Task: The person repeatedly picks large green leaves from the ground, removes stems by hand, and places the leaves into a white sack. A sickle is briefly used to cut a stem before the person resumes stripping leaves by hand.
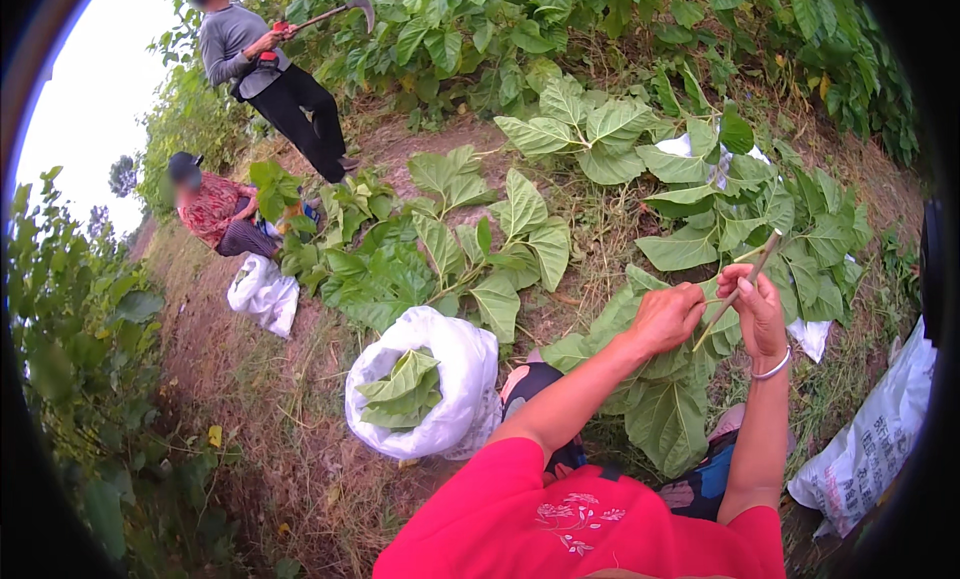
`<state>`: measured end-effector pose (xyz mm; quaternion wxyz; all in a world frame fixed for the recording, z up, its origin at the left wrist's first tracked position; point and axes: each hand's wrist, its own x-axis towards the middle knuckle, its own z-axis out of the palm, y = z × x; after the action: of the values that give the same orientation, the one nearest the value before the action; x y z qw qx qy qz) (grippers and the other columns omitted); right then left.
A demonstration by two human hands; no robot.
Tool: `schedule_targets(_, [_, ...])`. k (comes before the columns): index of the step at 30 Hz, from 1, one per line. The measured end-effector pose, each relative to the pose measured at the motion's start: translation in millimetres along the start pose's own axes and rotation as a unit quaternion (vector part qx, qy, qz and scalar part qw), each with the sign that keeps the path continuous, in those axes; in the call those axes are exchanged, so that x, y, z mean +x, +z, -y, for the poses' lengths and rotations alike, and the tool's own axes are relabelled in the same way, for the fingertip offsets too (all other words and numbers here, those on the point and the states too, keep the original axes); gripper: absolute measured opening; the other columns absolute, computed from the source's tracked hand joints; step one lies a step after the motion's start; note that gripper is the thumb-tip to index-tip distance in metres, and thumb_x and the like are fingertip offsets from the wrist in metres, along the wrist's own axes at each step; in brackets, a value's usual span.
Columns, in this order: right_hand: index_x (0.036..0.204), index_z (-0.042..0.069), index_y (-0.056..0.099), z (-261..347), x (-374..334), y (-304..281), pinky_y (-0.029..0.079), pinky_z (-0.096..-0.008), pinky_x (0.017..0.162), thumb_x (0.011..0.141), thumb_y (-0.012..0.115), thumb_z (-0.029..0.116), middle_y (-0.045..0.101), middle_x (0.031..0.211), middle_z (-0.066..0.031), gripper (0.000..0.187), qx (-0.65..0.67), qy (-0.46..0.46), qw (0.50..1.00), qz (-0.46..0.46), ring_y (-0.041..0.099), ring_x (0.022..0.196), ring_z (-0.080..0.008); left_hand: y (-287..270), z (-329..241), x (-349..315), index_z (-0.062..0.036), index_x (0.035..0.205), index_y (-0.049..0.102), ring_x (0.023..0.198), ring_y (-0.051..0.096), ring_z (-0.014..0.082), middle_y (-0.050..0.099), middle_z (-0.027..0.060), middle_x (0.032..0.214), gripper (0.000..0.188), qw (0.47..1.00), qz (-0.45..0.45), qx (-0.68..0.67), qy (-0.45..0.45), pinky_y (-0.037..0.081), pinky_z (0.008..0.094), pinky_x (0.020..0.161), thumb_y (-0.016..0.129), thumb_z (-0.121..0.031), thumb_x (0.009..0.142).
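Observation:
My right hand (754,314), with a pale bangle at its wrist, grips a cut branch (768,247) that slants up between my hands. Close beside it, my left hand (665,319) is closed in a pinch on a thin green leaf stalk (713,301) by the branch. Broad green leaves (668,424) hang below my hands, over my lap. To the left stands a white woven sack (470,379), its rim rolled open, with several picked leaves (402,391) inside.
Cut leafy branches (525,244) lie ahead, with a larger heap (815,224) at right. Another printed sack (870,439) lies at far right. One person (222,211) sits beside a white sack (265,294); another (250,64) stands holding a long-handled sickle (330,17).

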<state>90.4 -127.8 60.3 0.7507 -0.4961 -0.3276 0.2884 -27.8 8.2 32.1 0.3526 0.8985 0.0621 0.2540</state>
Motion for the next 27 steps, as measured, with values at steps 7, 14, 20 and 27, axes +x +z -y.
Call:
schedule_targets(7, [0.099,0.000,0.064,-23,7,-1,0.045,-0.0296,0.083,0.090,0.061,0.021,0.067,0.096,-0.0076,0.023,-0.136,0.005,0.985,-0.104,0.060,0.089,-0.0140,0,8,5,-0.0051,0.088,0.057,0.076,0.059,0.0381,0.059,0.0138,0.083,0.014,0.999,-0.045,0.010,-0.015,0.046,0.0474,0.067,0.055,-0.019,0.087])
schedule_targets(14, [0.099,-0.001,0.063,-20,4,12,0.046,-0.0300,0.081,0.092,0.059,0.023,0.067,0.093,-0.0080,0.025,-0.162,0.014,0.981,-0.102,0.061,0.088,-0.0141,-5,16,5,-0.0065,0.091,0.057,0.079,0.060,0.0376,0.060,0.0133,0.086,0.012,0.998,-0.011,0.041,-0.037,0.047,0.0473,0.069,0.055,-0.018,0.088])
schedule_targets(20, [0.099,-0.001,0.063,-20,-3,16,0.047,-0.0284,0.078,0.092,0.059,0.022,0.068,0.092,-0.0071,0.024,-0.181,0.014,0.978,-0.099,0.061,0.086,-0.0127,0,21,2,-0.0077,0.093,0.058,0.081,0.060,0.0371,0.061,0.0126,0.090,0.012,0.999,0.008,0.038,-0.033,0.047,0.0467,0.070,0.055,-0.018,0.089])
schedule_targets(27, [0.096,0.000,0.063,-22,-5,10,0.047,-0.0241,0.075,0.092,0.060,0.018,0.067,0.088,-0.0054,0.019,-0.108,-0.006,0.990,-0.092,0.060,0.082,-0.0090,0,13,7,-0.0092,0.100,0.061,0.086,0.061,0.0341,0.061,0.0116,0.096,0.016,0.997,0.041,0.029,-0.058,0.047,0.0427,0.074,0.053,-0.019,0.090])
